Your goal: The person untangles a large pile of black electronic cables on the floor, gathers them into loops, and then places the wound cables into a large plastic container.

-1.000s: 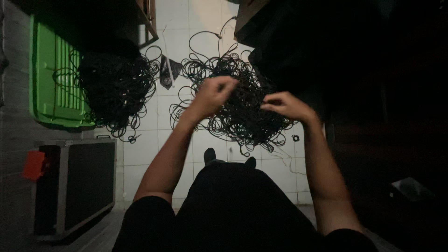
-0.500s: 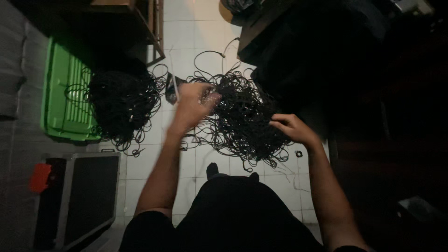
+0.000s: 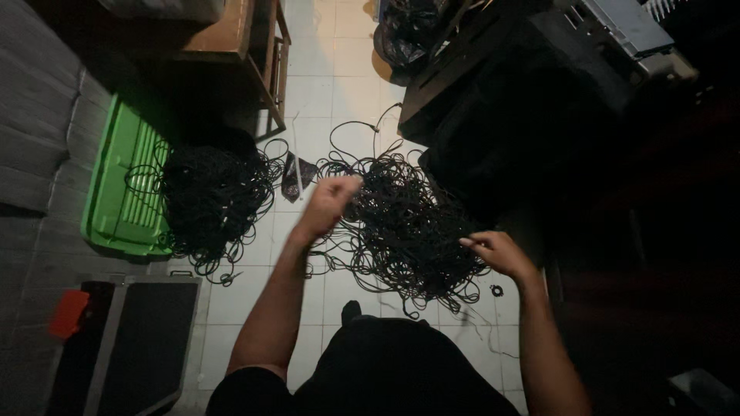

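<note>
Nearest to us we see the dark lap of the person and the two bare forearms going out over the white tiled floor. At the lower left, close to the person, a flat black case lies on the tiles, and a small red object sits at its left edge; what it holds we cannot tell.

The right hand is low, at the right border of the tangled pile of black cable. Its fingers are bent and touch the strands there, but the picture is too dark to tell if they really pinch a strand. The left hand is raised above the left side of the same pile, closed in a fist; it seems to grip a thin strand, although the strand is hard to see. This pile lies on the floor directly in front of the person, between both hands. A little black ring lies on a tile just beside it, near the right hand.

Further left there is a second heap of black cable, apart from the first one. It lies against a green plastic crate, and some loops hang over the crate's slatted side.

Beyond that stands a wooden table, and at the far right large dark equipment cases, which are closed.
</note>
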